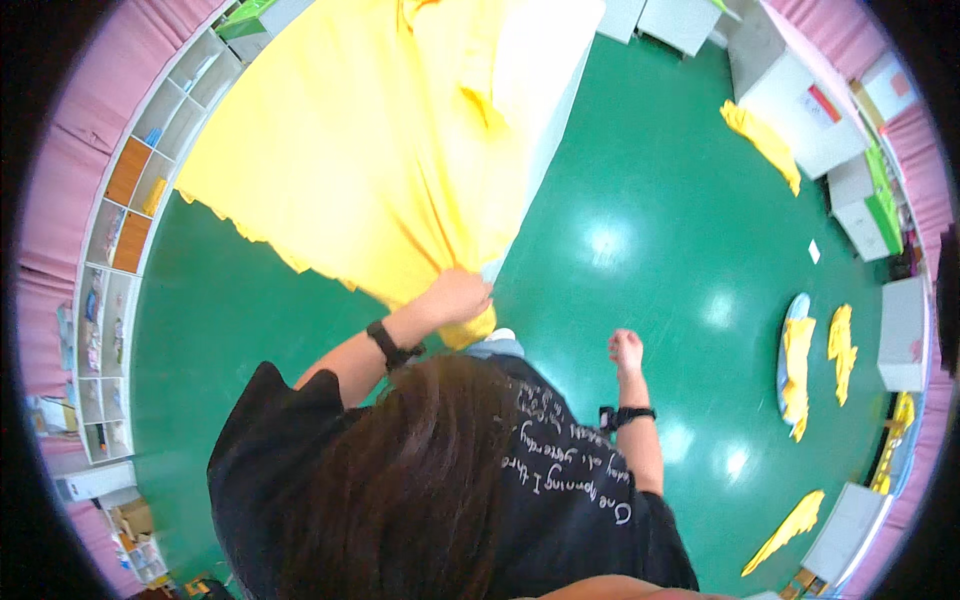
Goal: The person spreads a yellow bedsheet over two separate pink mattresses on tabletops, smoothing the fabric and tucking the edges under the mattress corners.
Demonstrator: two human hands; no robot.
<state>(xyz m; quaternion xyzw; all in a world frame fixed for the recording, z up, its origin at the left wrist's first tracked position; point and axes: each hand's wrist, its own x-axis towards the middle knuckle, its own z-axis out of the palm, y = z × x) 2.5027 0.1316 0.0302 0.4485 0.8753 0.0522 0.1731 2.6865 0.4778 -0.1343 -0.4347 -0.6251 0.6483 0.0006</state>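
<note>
A large yellow cloth (350, 150) lies spread over a white table (555, 60) and hangs off its near edge. My left hand (455, 297) is closed on the cloth's lower edge, where the fabric bunches together. A black band sits on that wrist. My right hand (626, 350) hangs apart from the cloth over the green floor, fingers curled into a loose fist with nothing in it. It also wears a black wrist band. My dark hair and black shirt fill the bottom of the view.
A green floor (650, 230) stretches to the right. White shelves (120, 230) and pink curtains line the left wall. White boxes (800, 110) stand at the right, with several yellow cloths (765, 140) on and around them, one on a round stand (797, 365).
</note>
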